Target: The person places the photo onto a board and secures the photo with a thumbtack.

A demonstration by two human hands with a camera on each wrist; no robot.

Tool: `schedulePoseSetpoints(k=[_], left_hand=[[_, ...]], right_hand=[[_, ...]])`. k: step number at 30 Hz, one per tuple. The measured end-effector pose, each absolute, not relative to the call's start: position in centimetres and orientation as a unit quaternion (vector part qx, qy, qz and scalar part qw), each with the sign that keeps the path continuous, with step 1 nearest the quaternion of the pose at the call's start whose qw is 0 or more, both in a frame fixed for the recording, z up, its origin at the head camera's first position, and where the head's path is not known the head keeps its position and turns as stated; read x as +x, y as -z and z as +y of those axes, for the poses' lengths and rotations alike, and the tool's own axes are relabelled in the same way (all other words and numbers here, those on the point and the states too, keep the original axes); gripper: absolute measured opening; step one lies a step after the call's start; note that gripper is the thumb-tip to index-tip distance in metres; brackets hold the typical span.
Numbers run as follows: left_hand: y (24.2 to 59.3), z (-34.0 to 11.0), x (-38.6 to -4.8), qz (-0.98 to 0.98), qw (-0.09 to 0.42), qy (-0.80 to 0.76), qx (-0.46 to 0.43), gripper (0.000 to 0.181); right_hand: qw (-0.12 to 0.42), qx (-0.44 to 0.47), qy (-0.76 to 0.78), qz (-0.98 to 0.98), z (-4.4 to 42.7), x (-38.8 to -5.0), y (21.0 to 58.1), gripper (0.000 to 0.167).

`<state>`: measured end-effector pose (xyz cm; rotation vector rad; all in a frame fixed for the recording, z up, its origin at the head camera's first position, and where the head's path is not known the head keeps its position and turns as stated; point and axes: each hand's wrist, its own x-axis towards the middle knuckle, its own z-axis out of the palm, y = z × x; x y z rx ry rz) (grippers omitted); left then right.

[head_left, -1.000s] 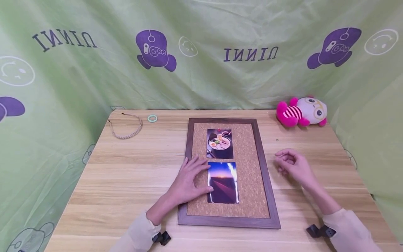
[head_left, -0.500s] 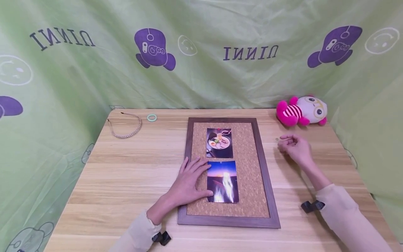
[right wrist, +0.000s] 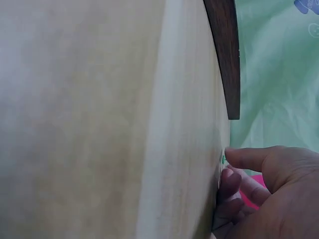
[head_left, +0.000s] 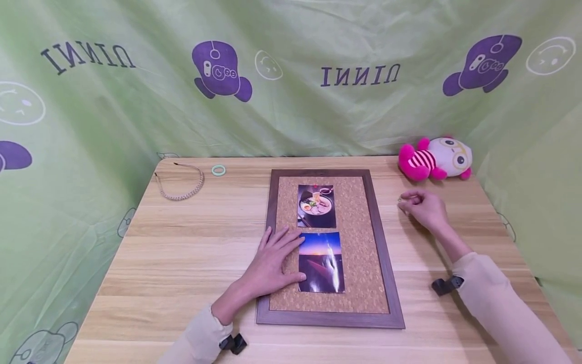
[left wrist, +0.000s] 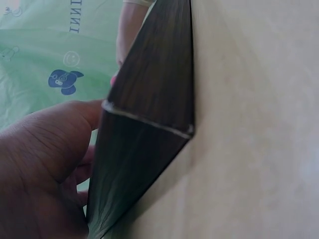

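Note:
My left hand [head_left: 271, 263] lies with spread fingers on the left part of a cork board [head_left: 364, 263], its index finger and thumb touching the left edge of a sunset photo [head_left: 320, 263]. Above it on the cork is a ramen photo [head_left: 317, 207] with a red thumbtack [head_left: 316, 186] at its top edge. Right of the board, my right hand [head_left: 425, 208] pinches a tiny green thumbtack [right wrist: 224, 159] at the tabletop between thumb and fingers; the fingertips mostly cover it. In the left wrist view the board's dark frame [left wrist: 149, 84] hides most of the left fingers.
A pink and white plush toy [head_left: 436, 159] lies at the back right of the wooden table [head_left: 191, 253]. At the back left are a beaded headband [head_left: 184, 196] and a mint green ring [head_left: 219, 170]. A green printed curtain [head_left: 291, 116] closes off the back and sides.
My right hand has moved away from me to the tiny thumbtack on the table and now has its fingertips on it. The left hand and the photos stay in place.

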<state>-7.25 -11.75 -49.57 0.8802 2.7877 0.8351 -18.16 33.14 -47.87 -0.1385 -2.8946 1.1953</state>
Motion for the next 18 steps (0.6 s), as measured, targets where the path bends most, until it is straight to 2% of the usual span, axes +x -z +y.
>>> schedulePoseSetpoints(k=[6,13,18], left_hand=[[49.48,-11.78,-7.32,0.917,0.064,-0.263,0.294,0.089],[49.27,-11.77,-7.35,0.916,0.067,-0.259,0.299,0.085],[49.19,-11.78,-7.22,0.917,0.064,-0.25,0.304,0.096]], right_hand=[[0.011,-0.04,-0.346,-0.937,33.01,-18.77,48.02,0.024],[0.016,-0.045,-0.348,-0.936,33.04,-18.87,48.12,0.022],[0.009,-0.037,-0.397,-0.917,32.91,-18.52,48.1,0.022]])
